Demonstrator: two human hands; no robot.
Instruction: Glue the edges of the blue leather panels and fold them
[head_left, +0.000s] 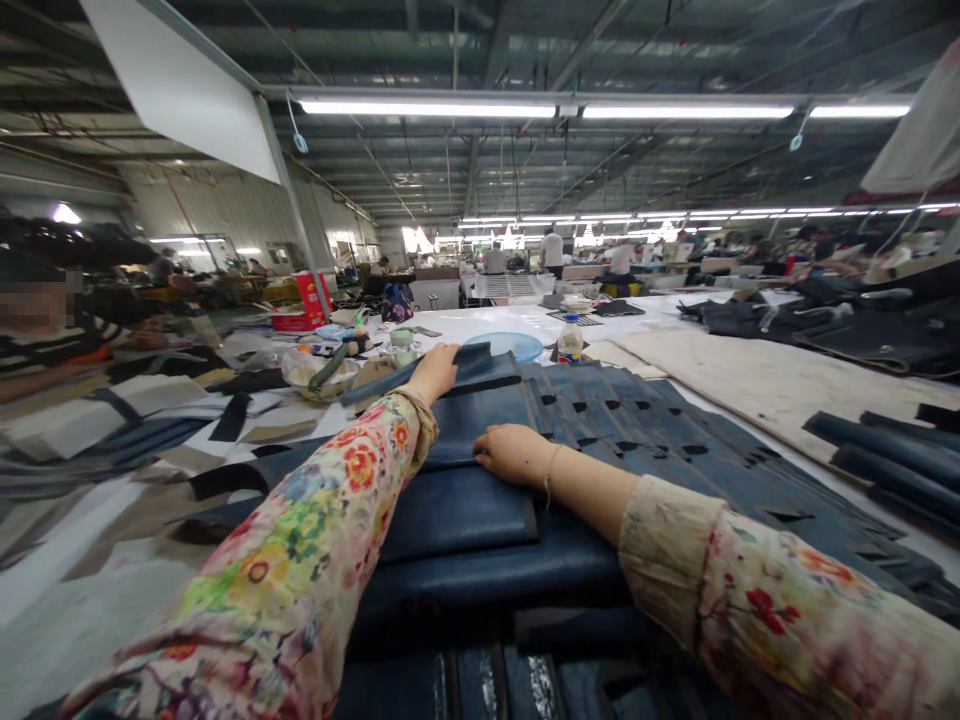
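Note:
Dark blue leather-like panels (465, 510) lie stacked in front of me, and a long row of overlapping ones (645, 430) spreads to the right. My left hand (436, 372) reaches to the far left edge of the upper panel (487, 385), its fingers closed at that edge. Nearer to me, my right hand (514, 453) rests on the panels with its fingers curled in. What its fingertips grip, if anything, is hidden beneath them. Both forearms are in flowered sleeves.
A capped bottle (570, 340) and a blue round tray (502, 347) stand beyond the panels. Loose pieces (277, 420) and a plastic bag (319, 370) lie left. Rolled dark pieces (900, 455) are at right. A person (52, 330) sits at the far left.

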